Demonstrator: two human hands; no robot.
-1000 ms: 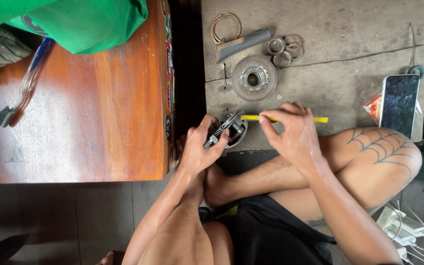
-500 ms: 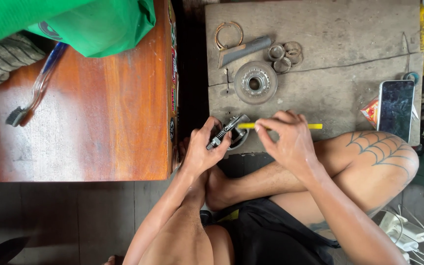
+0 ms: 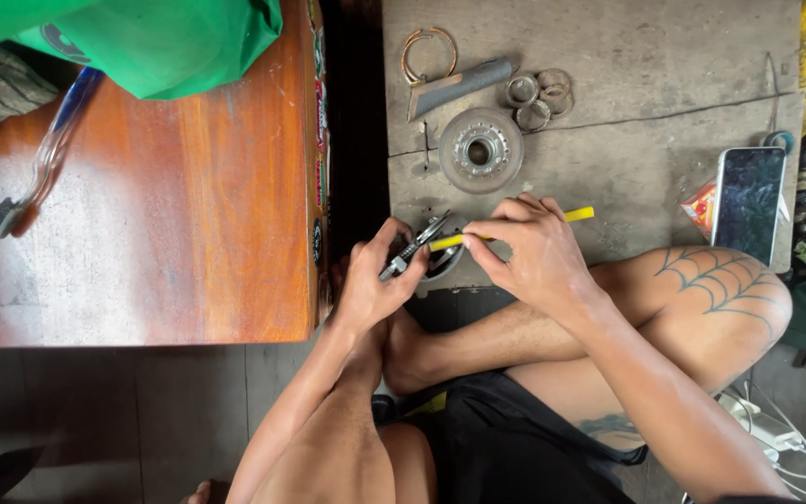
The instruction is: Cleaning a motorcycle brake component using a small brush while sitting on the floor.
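The person has bare arms with no sleeves, wears black shorts point(image 3: 506, 448), and goes barefoot. A dark spiderweb tattoo point(image 3: 701, 275) covers one knee. Both hands are bare: no gloves, no rings.

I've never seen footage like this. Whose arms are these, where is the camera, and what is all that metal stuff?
The camera sits on a person's head, looking down at their own bare arms and crossed legs. The left hand grips a small dark metal tool against a round metal part. The right hand holds a thin yellow stick to it. On the grey worn board lie a toothed metal disc, several loose metal rings, a copper-coloured wire ring and a black smartphone. A reddish wooden table stands alongside.
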